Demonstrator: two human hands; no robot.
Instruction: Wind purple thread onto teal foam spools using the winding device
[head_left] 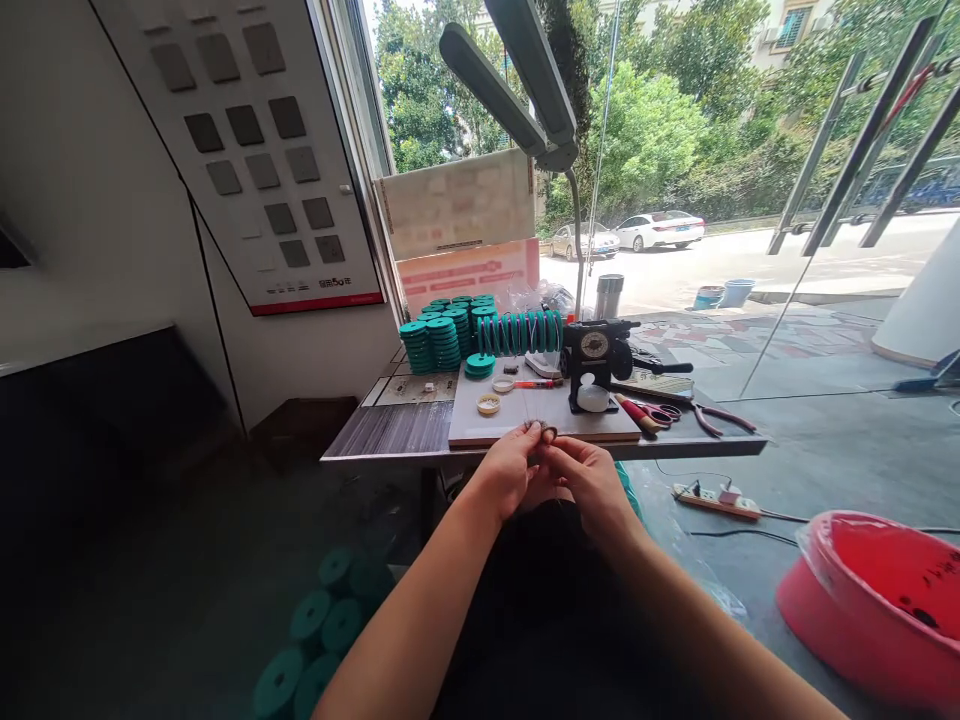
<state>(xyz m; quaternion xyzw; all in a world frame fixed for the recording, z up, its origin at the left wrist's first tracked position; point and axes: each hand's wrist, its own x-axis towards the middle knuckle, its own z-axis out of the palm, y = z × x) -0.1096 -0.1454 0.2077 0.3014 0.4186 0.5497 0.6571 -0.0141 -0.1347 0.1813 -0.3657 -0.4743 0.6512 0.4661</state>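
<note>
My left hand [511, 465] and my right hand [589, 480] meet at the front edge of a white board [469, 425]. Between their fingertips is a small brown ring-like coil [549, 434], which both hands pinch. Thin strands rise from it. Beyond the hands stands a black winding machine [596, 350] with a dial, carrying a row of green spools [520, 333]. A small round dish [488, 404] of tiny white pieces, a lid [503, 383] and an orange-red tool [536, 384] lie on the board.
Stacked green spools [443, 343] stand at the back left. Scissors [664, 414] and pliers [721, 418] lie on the right. A two-armed lamp [555, 150] hangs above. On the floor are a power strip [718, 502], a pink tub [825, 590] and more spools [307, 615].
</note>
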